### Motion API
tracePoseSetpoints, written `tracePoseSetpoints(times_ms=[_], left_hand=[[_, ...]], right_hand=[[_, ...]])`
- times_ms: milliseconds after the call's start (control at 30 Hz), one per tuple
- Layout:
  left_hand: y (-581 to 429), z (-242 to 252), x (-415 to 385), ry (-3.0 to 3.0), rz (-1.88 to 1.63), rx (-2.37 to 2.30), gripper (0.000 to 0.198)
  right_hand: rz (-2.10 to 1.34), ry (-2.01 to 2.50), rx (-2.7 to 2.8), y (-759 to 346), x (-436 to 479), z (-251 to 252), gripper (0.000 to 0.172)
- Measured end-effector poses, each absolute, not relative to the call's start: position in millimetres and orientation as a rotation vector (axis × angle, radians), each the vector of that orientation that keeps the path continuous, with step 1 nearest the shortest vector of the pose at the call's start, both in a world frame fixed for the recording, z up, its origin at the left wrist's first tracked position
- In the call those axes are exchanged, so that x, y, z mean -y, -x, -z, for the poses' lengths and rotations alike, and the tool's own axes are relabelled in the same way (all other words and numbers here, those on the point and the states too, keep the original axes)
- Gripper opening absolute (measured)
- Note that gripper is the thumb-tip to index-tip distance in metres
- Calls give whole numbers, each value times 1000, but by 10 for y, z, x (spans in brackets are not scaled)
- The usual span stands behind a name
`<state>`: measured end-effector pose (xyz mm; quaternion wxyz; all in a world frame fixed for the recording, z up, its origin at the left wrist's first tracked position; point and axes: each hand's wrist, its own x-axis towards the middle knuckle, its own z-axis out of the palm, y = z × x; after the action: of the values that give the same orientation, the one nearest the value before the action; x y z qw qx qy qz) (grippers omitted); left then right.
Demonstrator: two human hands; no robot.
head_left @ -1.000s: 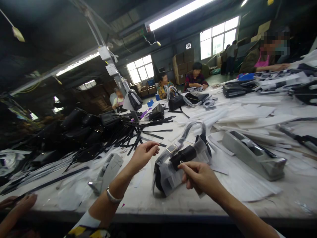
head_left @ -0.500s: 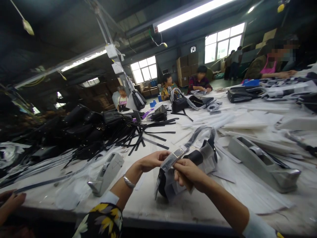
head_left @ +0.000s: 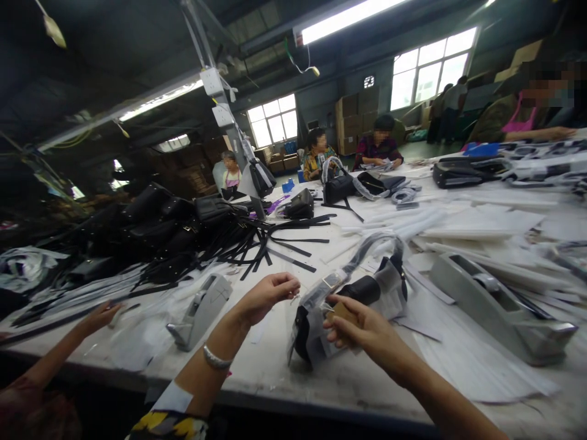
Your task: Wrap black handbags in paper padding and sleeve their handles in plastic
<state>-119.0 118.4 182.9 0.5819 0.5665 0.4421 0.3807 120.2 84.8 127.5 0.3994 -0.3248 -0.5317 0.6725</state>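
Observation:
A black handbag point(head_left: 364, 292) stands on the table before me, partly covered with translucent white wrap. Its handle point(head_left: 375, 245) arches up in clear plastic, and a gold-coloured buckle shows on the strap. My right hand point(head_left: 362, 321) is closed on a small brown tag point(head_left: 343, 313) at the bag's near side. To the left of the bag, apart from it, my left hand point(head_left: 268, 296) pinches its fingertips together. Something tiny and pale shows beneath them, too small to name.
Grey tape dispensers point(head_left: 499, 305) flank the bag. Black straps point(head_left: 261, 241) and a heap of black bags point(head_left: 156, 223) lie left; white sheets point(head_left: 463, 342) lie right. A co-worker's hand point(head_left: 101, 318) holds a dark strap at left. Other people sit across the table.
My left hand has moved left, off the bag's strap. My right hand has shifted slightly down, showing more of the brown tag. The co-worker's hand at left has reached further in.

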Motion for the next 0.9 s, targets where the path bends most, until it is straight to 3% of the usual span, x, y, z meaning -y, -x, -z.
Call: tracePoseSetpoints(times_ms=[133,233,300,567,733,900], left_hand=[[1147,-1849,-1015,-1224,-978,-964,30],[1073,-1793,-961,-1181,-1062,-910,34],[1030,-1754,-961,-1209,-1107,-914,37],[919,-1770,-994,-1441,-1153,-987,40],[908,-1865,-929,-1476,-1127,-991,41],[873,-2049,-761,-1832,-1097,-1110,28]], right_hand=[[-1225,973,1607,-1286,-694,-1245,27],[-864,999,1573,-1305,-629,-1280,17],[-864,924,1501,-1266,-654,-1325,15],[-1117,713,1507,-944,-1043,-1508,25],[-1024,834,1726,-927,-1050,-1643,62],[-910,841,1868,-931,-1044,-1721,67]])
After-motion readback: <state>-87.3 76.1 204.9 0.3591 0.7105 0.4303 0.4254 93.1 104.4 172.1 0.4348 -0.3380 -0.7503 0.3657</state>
